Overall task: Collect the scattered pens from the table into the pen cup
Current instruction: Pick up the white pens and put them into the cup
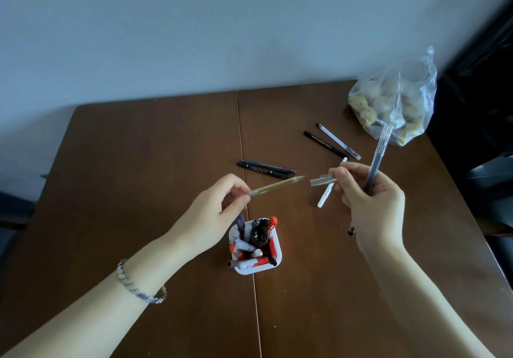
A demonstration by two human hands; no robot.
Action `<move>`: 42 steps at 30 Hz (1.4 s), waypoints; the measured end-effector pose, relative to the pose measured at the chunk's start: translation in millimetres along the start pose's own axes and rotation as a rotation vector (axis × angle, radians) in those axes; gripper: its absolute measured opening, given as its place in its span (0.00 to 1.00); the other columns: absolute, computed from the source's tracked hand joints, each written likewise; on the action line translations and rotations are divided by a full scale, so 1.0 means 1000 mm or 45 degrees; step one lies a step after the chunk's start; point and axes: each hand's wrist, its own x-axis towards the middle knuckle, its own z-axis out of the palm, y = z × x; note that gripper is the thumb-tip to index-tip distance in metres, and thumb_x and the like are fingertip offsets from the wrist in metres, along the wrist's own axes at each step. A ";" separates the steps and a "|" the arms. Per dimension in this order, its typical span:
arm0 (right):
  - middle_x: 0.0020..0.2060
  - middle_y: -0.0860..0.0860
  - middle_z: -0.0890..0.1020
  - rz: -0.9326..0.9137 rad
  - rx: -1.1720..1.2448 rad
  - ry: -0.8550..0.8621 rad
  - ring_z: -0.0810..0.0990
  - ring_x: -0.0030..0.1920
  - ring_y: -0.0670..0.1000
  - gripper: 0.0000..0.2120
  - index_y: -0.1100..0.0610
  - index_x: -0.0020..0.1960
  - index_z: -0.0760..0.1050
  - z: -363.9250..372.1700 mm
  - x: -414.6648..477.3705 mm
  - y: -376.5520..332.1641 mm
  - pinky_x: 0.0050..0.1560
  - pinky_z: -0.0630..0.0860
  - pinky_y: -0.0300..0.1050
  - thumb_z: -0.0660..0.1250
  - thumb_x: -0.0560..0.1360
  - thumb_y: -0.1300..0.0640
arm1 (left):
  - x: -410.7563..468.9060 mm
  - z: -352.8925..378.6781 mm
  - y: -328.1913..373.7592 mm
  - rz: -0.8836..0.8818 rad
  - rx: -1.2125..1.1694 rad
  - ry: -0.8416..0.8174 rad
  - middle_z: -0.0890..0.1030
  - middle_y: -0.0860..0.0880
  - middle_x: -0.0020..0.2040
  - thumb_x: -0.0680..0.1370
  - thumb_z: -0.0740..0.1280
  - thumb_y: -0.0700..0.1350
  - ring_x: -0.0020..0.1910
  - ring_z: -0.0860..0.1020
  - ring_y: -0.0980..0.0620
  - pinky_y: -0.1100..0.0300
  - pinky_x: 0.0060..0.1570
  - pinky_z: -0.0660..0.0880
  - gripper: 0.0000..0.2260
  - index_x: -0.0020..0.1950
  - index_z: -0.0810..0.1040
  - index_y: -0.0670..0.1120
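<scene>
My left hand pinches a gold uncapped pen, its tip pointing right. My right hand holds a clear pen cap at its fingertips, a short gap from that tip, and also grips a long clear-barrelled pen that stands upward. The white pen cup, filled with several pens, stands just below my left hand. On the table lie two black markers, a black pen, a clear pen with a black end and a white pen partly under my right hand.
A clear plastic bag of round food items sits at the back right corner of the brown table, close to the wall. A seam runs down the table's middle. Dark furniture stands beyond the right edge.
</scene>
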 end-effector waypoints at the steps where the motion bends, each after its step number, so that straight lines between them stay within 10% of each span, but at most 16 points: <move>1: 0.25 0.45 0.79 -0.005 0.000 -0.002 0.77 0.28 0.42 0.04 0.56 0.44 0.81 0.000 -0.003 -0.001 0.31 0.72 0.30 0.71 0.70 0.58 | -0.003 0.000 0.002 0.001 0.006 0.005 0.78 0.54 0.45 0.79 0.62 0.43 0.46 0.78 0.57 0.77 0.43 0.72 0.04 0.50 0.72 0.51; 19: 0.32 0.47 0.85 0.060 0.105 -0.158 0.77 0.31 0.41 0.07 0.50 0.39 0.79 0.017 -0.040 -0.005 0.34 0.75 0.31 0.68 0.72 0.60 | -0.030 0.016 0.022 -0.063 -0.147 -0.052 0.77 0.60 0.44 0.79 0.61 0.42 0.47 0.77 0.70 0.76 0.41 0.74 0.09 0.45 0.70 0.57; 26: 0.30 0.45 0.78 0.246 0.335 -0.320 0.70 0.25 0.43 0.13 0.51 0.39 0.79 0.033 -0.053 -0.008 0.23 0.68 0.33 0.59 0.78 0.55 | -0.041 0.041 0.057 -0.221 -0.691 -0.101 0.75 0.54 0.28 0.80 0.61 0.41 0.25 0.71 0.60 0.66 0.28 0.71 0.04 0.50 0.73 0.40; 31: 0.25 0.46 0.73 0.449 0.704 -0.239 0.72 0.33 0.48 0.18 0.52 0.34 0.70 0.028 -0.039 -0.007 0.43 0.69 0.42 0.52 0.81 0.55 | -0.040 0.025 0.049 0.090 -0.083 0.129 0.76 0.57 0.48 0.79 0.61 0.47 0.47 0.77 0.58 0.70 0.49 0.74 0.06 0.56 0.70 0.52; 34: 0.29 0.48 0.70 0.507 0.816 -0.163 0.73 0.35 0.47 0.12 0.53 0.42 0.69 0.015 -0.028 0.004 0.50 0.72 0.44 0.51 0.81 0.58 | -0.045 0.014 0.014 0.055 0.139 0.222 0.69 0.51 0.67 0.74 0.68 0.53 0.62 0.65 0.66 0.79 0.60 0.60 0.23 0.66 0.68 0.48; 38: 0.32 0.49 0.71 0.421 0.757 -0.205 0.74 0.36 0.47 0.13 0.54 0.43 0.69 0.024 -0.037 0.027 0.52 0.73 0.46 0.50 0.81 0.63 | -0.052 0.032 -0.024 -0.310 0.131 -0.169 0.46 0.53 0.78 0.63 0.77 0.56 0.76 0.50 0.54 0.52 0.72 0.53 0.55 0.76 0.42 0.51; 42: 0.37 0.50 0.79 0.217 0.180 -0.385 0.79 0.47 0.51 0.10 0.55 0.43 0.72 0.044 -0.059 0.052 0.53 0.75 0.45 0.57 0.78 0.66 | -0.048 0.056 -0.044 -0.244 0.113 -0.208 0.60 0.51 0.76 0.65 0.73 0.61 0.74 0.60 0.52 0.50 0.73 0.61 0.51 0.77 0.46 0.48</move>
